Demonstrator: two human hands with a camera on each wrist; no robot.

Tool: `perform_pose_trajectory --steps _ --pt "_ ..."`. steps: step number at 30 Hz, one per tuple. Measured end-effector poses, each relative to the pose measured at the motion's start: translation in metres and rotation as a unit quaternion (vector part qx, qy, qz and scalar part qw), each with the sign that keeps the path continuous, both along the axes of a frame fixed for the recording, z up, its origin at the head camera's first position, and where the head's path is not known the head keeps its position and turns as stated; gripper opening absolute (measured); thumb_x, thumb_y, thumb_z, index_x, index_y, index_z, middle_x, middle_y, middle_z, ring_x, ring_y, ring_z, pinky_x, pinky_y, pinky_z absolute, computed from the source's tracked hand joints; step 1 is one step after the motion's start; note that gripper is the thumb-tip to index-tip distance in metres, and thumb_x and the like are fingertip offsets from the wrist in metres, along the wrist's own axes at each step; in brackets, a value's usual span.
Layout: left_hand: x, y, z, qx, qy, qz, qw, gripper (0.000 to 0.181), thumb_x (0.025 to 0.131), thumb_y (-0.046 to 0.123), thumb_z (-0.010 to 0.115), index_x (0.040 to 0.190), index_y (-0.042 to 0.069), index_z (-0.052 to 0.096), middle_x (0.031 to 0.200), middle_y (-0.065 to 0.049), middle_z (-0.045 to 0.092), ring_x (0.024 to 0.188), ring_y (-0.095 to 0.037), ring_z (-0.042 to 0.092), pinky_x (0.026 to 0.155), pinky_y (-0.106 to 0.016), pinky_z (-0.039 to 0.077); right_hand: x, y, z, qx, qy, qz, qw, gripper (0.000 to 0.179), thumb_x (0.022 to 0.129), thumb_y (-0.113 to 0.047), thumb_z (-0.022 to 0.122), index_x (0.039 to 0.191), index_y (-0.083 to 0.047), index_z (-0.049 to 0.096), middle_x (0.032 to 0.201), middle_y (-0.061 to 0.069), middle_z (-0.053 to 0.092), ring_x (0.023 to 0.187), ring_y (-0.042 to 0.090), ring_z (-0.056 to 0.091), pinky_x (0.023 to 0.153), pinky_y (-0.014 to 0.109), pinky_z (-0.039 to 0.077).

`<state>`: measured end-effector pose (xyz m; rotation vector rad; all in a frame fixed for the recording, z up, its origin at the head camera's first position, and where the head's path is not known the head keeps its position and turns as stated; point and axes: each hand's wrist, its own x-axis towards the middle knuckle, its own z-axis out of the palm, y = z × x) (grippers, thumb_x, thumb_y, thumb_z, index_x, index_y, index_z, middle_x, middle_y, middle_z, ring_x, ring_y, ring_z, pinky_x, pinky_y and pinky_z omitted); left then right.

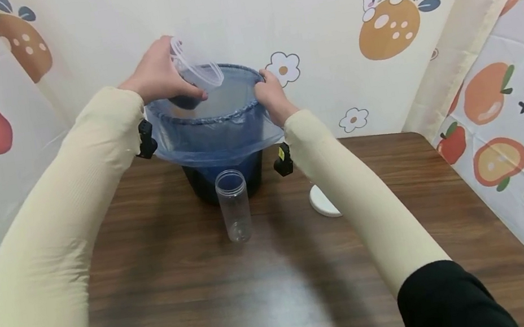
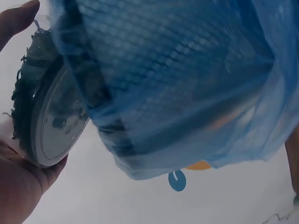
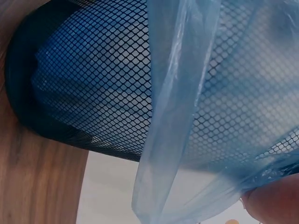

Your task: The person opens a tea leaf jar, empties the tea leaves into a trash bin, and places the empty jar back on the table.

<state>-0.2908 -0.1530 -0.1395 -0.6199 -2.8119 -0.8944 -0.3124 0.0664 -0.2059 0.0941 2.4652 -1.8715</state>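
Observation:
My left hand [image 1: 158, 76] grips a clear plastic tub [image 1: 206, 74] and holds it tilted on its side at the left of the bin's mouth. Dark, stringy bits fill part of the tub [image 2: 30, 88], seen through its wall in the left wrist view. The bin is black mesh [image 3: 107, 79], lined with a translucent blue plastic bag [image 1: 217, 142] folded down over its rim. On the bin's right rim, my right hand [image 1: 273, 96] pinches the bag and edge; only a fingertip [image 3: 275, 200] shows in the right wrist view.
An uncapped clear jar [image 1: 236, 210] stands upright on the brown wooden table [image 1: 201, 299], just in front of the bin. A white round lid [image 1: 323, 202] lies to its right, partly behind my right sleeve. A printed white cloth [image 1: 228, 14] backs the table.

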Motion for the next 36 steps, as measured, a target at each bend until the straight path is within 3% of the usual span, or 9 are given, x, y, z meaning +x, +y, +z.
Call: perform_pose_trajectory --steps 13,21,29,36 --pt "-0.016 -0.005 -0.002 -0.106 0.057 -0.002 0.9927 0.095 0.063 0.022 0.088 0.138 -0.004 0.035 0.128 -0.024 0.044 0.114 -0.038 0.040 0.098 -0.053 0.035 -0.006 -0.004 0.002 0.048 -0.011 0.003 0.9988 0.061 0.096 -0.003 0.026 0.154 -0.019 0.013 0.158 -0.003 0.015 0.142 0.012 0.015 0.111 0.022 0.017" --pt "-0.029 -0.008 -0.004 -0.147 0.058 -0.006 0.9874 0.107 0.064 0.023 0.086 0.146 -0.003 0.022 0.136 -0.025 0.037 0.120 -0.042 0.032 0.099 -0.055 0.032 -0.012 -0.009 0.002 0.051 -0.002 -0.005 0.9987 0.060 0.097 -0.004 0.025 0.154 -0.018 0.013 0.158 -0.003 0.013 0.143 0.011 0.013 0.111 0.022 0.016" --pt "-0.042 -0.009 -0.006 -0.202 0.089 -0.019 0.9750 0.113 0.062 0.025 0.086 0.146 -0.005 0.019 0.137 -0.028 0.036 0.123 -0.045 0.031 0.103 -0.055 0.027 -0.018 -0.012 0.002 0.051 0.001 -0.018 0.9986 0.060 0.096 -0.003 0.024 0.154 -0.018 0.012 0.158 -0.003 0.013 0.143 0.012 0.013 0.110 0.021 0.017" --pt "-0.051 -0.014 -0.010 -0.236 0.094 -0.030 0.9668 0.116 0.060 0.027 0.087 0.147 -0.005 0.017 0.138 -0.029 0.034 0.124 -0.047 0.030 0.103 -0.058 0.026 -0.026 -0.018 -0.003 0.050 0.001 -0.024 0.9984 0.061 0.096 -0.003 0.026 0.154 -0.017 0.013 0.158 -0.002 0.014 0.143 0.012 0.013 0.111 0.022 0.016"
